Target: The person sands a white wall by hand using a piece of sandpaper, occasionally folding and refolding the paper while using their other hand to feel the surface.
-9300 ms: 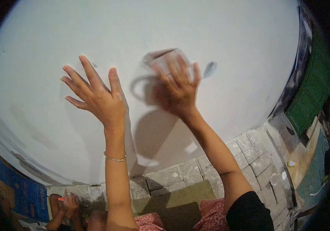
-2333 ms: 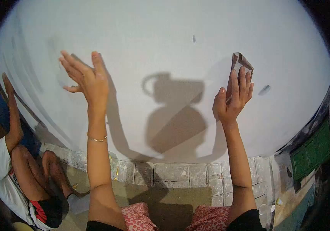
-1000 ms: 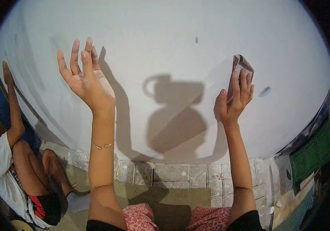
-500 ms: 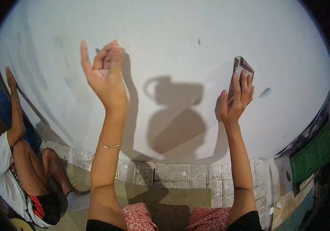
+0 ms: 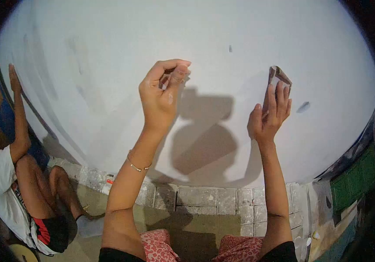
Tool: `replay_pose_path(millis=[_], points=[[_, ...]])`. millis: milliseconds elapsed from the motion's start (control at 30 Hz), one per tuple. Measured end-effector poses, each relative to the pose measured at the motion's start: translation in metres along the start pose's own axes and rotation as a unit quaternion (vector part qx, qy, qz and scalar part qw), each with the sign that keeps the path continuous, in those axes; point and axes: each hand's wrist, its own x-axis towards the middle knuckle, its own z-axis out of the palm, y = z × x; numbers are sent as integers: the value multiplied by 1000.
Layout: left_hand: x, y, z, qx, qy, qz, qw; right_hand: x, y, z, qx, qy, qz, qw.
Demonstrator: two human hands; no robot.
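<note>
A large white surface (image 5: 213,26) with grey smudges stands in front of me. My left hand (image 5: 163,87) is raised before it, fingers curled and thumb and fingertips pressed together; whatever they may hold is too small to name. A thin bracelet (image 5: 137,168) circles that wrist. On the right, my right hand (image 5: 271,113) lies against a folded dark-and-light sheet (image 5: 280,75), pressing it to the white surface. Its fingers point up, and the sheet sticks out past their tips.
Another person (image 5: 30,183) sits at the far left, one hand touching the surface. Grey paving blocks (image 5: 196,196) and a mat (image 5: 213,222) lie below. A green panel (image 5: 355,179) is at the right. Shadows fall on the white surface.
My left hand has moved right and its extended finger has curled in toward the thumb. My right hand and the sheet have barely shifted in view. A small red spot now shows by my left forearm.
</note>
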Motion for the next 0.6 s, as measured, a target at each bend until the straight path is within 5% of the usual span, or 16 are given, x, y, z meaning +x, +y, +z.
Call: replay_pose_path(millis=[600], points=[[0, 9, -1, 3, 42, -18, 999, 1, -4, -1, -5, 0, 6, 1000]])
